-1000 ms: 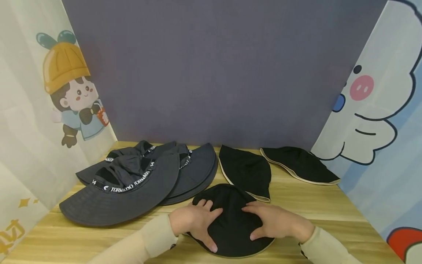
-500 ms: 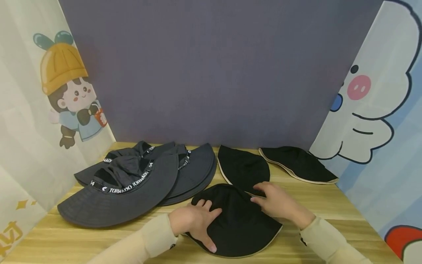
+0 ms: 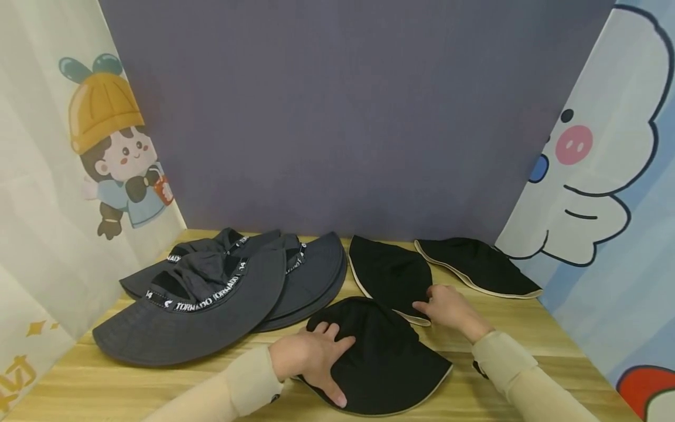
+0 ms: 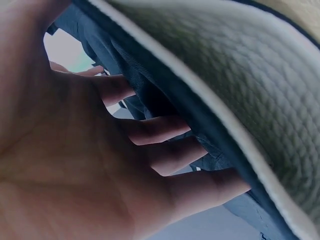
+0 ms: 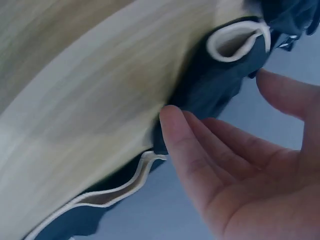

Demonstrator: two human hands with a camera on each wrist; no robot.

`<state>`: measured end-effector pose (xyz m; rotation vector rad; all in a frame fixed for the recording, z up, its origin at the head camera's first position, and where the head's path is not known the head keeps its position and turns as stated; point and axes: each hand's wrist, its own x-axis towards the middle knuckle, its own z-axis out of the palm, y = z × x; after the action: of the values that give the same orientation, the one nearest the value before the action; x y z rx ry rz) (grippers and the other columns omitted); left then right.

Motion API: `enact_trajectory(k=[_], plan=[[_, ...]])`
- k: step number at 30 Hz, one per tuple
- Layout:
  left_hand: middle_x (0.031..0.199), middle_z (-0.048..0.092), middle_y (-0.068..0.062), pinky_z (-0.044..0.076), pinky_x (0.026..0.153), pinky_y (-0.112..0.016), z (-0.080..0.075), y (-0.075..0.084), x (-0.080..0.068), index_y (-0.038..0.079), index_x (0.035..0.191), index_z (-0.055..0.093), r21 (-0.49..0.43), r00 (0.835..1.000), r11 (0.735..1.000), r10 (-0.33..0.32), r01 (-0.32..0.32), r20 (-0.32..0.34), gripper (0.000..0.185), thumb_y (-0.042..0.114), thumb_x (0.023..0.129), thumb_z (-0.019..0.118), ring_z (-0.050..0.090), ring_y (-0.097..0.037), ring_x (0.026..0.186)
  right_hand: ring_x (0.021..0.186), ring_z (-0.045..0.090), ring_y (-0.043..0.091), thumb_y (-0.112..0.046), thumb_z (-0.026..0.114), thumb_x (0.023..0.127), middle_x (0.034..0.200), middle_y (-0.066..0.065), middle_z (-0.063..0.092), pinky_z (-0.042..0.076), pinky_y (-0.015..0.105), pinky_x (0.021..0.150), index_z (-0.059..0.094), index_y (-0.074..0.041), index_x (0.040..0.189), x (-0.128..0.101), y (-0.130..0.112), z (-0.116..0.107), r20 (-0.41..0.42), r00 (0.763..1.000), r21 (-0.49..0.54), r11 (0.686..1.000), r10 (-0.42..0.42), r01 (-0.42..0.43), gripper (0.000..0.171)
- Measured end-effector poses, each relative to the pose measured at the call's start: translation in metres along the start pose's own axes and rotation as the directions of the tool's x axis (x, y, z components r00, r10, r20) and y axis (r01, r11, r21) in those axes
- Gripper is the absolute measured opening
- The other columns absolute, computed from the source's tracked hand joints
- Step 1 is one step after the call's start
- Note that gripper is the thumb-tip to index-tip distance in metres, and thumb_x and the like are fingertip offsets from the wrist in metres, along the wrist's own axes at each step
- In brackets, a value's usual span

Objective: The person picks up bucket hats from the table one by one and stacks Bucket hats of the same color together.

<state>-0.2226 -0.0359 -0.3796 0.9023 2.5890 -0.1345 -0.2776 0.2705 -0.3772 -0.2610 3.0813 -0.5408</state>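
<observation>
A black bucket hat with a cream edge lies at the front of the wooden table, crown away from me. My left hand rests spread on its left side, thumb on the brim. In the left wrist view, its fingers reach behind the cream-edged brim, against the dark cloth. Behind lies a second black hat, partly overlapped by the front one. My right hand touches its lower right side. Seen from the right wrist, the fingertips meet that hat's cloth while the thumb stands apart.
A third black hat lies at the back right. Several dark grey wide-brimmed hats with lettered bands overlap at the left. A grey panel closes off the back, and printed sheets stand at both sides.
My right hand has left the front hat and moved back and right to the second black hat. The front hat's right brim has spread outward. My left hand stays in place.
</observation>
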Motion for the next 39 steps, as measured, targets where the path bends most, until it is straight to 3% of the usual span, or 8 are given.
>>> enact_trajectory(k=[3,6,15,19,23,27,31,39], plan=[[0.157,0.034,-0.004,0.042,0.106,-0.055,-0.001,0.000,0.001,0.037,0.158,0.033,0.000,1.000,1.000,0.003,-0.003,0.004,0.100,0.073,0.075,0.075,0.033,-0.029,0.145,0.059,0.053,0.018,-0.033,0.071,0.095,0.065,0.005,0.058,0.047,0.038,0.057,0.066,-0.001,0.077,0.005,0.006,0.003,0.011,0.999,0.043,0.998,0.046,-0.046,0.037],[0.157,0.033,-0.004,0.042,0.106,-0.056,0.000,-0.001,0.002,0.037,0.158,0.033,-0.008,1.000,1.000,0.002,-0.002,0.013,0.100,0.073,0.075,0.076,0.033,-0.029,0.145,0.049,0.037,0.014,-0.035,0.071,0.094,0.057,-0.001,0.042,0.032,0.030,0.049,0.054,-0.011,0.062,0.010,0.009,0.007,0.019,0.996,0.082,0.993,0.088,-0.089,0.044],[0.159,0.031,-0.006,0.042,0.104,-0.059,0.007,-0.006,0.011,0.037,0.159,0.031,-0.008,1.000,1.000,0.011,-0.011,0.006,0.104,0.075,0.073,0.075,0.032,-0.032,0.146,0.043,0.055,0.022,-0.040,0.072,0.092,0.047,0.002,0.050,0.045,0.033,0.051,0.050,-0.013,0.054,0.018,0.005,0.013,0.012,0.980,0.137,0.971,0.197,-0.197,0.052],[0.160,0.029,-0.006,0.042,0.102,-0.062,0.024,-0.017,0.026,0.040,0.160,0.027,-0.007,0.999,0.999,0.037,-0.037,-0.015,0.109,0.082,0.069,0.072,0.031,-0.033,0.146,0.042,0.054,0.020,-0.042,0.076,0.089,0.052,0.005,0.053,0.047,0.033,0.052,0.054,-0.009,0.060,0.020,0.001,0.016,0.013,0.982,0.111,0.975,0.190,-0.191,0.049],[0.160,0.029,-0.004,0.042,0.101,-0.062,0.036,-0.026,0.037,0.045,0.159,0.026,-0.015,0.998,0.998,0.054,-0.055,-0.042,0.111,0.090,0.065,0.066,0.031,-0.033,0.146,0.046,0.058,0.020,-0.036,0.080,0.088,0.084,0.018,0.065,0.051,0.033,0.056,0.060,0.004,0.088,0.019,-0.001,0.018,0.026,0.985,0.109,0.979,0.173,-0.175,0.044],[0.159,0.030,-0.005,0.043,0.102,-0.061,0.025,-0.018,0.026,0.042,0.159,0.027,-0.009,0.999,0.999,0.045,-0.045,-0.025,0.108,0.084,0.069,0.069,0.031,-0.032,0.146,0.050,0.061,0.022,-0.025,0.079,0.089,0.106,0.029,0.061,0.053,0.034,0.054,0.053,0.008,0.109,0.018,0.000,0.020,0.041,0.980,0.188,0.961,0.196,-0.201,0.047],[0.158,0.032,-0.005,0.043,0.102,-0.060,0.017,-0.011,0.018,0.040,0.159,0.030,0.001,0.999,1.000,0.030,-0.030,-0.016,0.106,0.080,0.071,0.072,0.032,-0.032,0.146,0.051,0.062,0.021,-0.009,0.076,0.088,0.109,0.035,0.053,0.056,0.034,0.051,0.047,0.008,0.112,0.021,0.005,0.025,0.007,0.975,0.374,0.904,0.221,-0.207,0.041],[0.158,0.032,-0.006,0.042,0.103,-0.060,0.013,-0.008,0.013,0.038,0.159,0.030,0.004,1.000,1.000,0.015,-0.015,-0.012,0.104,0.077,0.073,0.074,0.033,-0.032,0.145,0.062,0.063,0.019,0.003,0.063,0.093,0.125,0.034,0.040,0.059,0.032,0.058,0.037,0.014,0.130,0.021,0.009,0.020,0.068,0.960,0.669,0.702,0.271,-0.245,0.047]])
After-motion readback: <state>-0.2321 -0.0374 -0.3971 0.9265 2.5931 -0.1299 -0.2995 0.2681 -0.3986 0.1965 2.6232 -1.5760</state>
